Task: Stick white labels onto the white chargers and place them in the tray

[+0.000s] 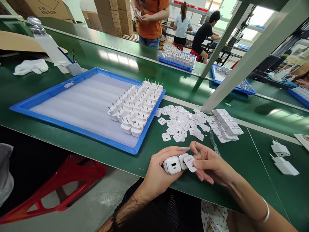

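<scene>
My left hand (158, 170) is wrapped round white charger blocks (173, 165), their port ends turned toward me. Between the thumb and fingers of my right hand (212, 162) is a small white printed label card (190, 163), held over the end of one block. Another thin white piece shows edge-on between the two hands. Just beyond them lies a loose pile of white label cards (181, 120) on the green table. White chargers with metal pins upright (138, 106) stand in rows at the right side of a blue-rimmed tray (79, 129).
Stacked white blocks (225, 125) sit right of the pile, by a slanted metal post (251, 54). Two plugs (285, 164) lie far right. White gloves (31, 66) rest at the left. Across the table are more blue trays (177, 64) and several people.
</scene>
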Demonstrator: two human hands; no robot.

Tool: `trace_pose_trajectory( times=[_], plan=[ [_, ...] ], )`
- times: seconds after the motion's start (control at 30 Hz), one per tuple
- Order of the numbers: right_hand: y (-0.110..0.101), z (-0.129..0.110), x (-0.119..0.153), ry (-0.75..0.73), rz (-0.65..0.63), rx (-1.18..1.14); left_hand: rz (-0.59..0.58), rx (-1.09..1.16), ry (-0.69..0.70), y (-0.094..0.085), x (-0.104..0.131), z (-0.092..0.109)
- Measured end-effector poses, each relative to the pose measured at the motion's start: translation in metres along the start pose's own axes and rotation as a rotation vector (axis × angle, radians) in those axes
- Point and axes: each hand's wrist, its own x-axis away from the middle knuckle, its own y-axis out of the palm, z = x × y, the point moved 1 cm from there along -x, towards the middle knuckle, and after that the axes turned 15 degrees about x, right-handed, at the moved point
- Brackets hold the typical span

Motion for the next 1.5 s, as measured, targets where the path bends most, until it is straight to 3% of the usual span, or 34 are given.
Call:
trace_pose_trajectory(
  times=[0.23,1.0,1.5],
  plan=[
    [0.003,0.0,0.001,-0.054,0.06,0.119,-0.005,-0.042,0.008,0.0,0.001,0.0],
    [0.007,-0.001,0.004,-0.055,0.095,0.165,-0.031,-0.055,0.073,0.001,0.001,-0.001],
    [0.02,-0.005,0.005,-0.108,0.288,0.297,-0.018,0.012,-0.045,0.0,-0.004,0.001]
  ],
)
